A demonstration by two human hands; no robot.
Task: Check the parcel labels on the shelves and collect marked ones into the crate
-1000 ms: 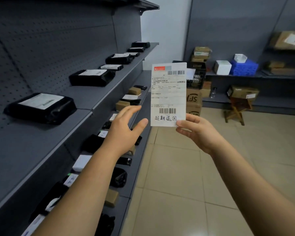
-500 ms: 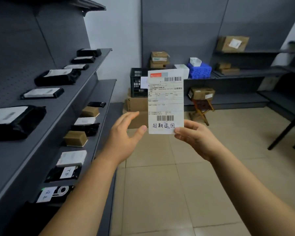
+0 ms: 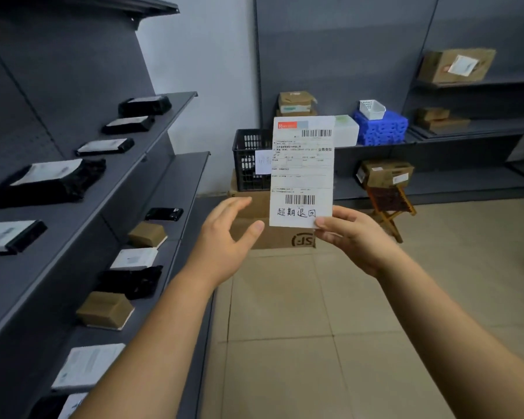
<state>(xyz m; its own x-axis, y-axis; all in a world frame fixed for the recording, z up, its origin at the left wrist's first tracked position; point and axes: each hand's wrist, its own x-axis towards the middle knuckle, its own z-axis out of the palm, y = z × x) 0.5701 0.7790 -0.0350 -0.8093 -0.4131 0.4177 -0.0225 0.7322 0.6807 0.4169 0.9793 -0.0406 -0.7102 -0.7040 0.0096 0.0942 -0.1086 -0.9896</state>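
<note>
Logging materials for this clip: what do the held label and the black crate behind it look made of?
Label: thin matte white paper, printed barcodes, handwriting; it stands flat from one pinched corner. Black crate: looks like moulded plastic, with slotted lattice walls and a dull sheen.

Dim, even indoor light; wide-angle bending at edges (shelf parcels slightly blurred).

Two bare forearms enter from the lower edge of the view, each ending in a hand: the left hand [image 3: 221,249] and the right hand [image 3: 356,241]. No sleeve, glove, watch, ring or band shows on either arm as far as the frame reaches; both are uncovered from fingertips to the picture's edge. Fingernails look short and unpainted where visible, on the left thumb and the right fingers.
</note>
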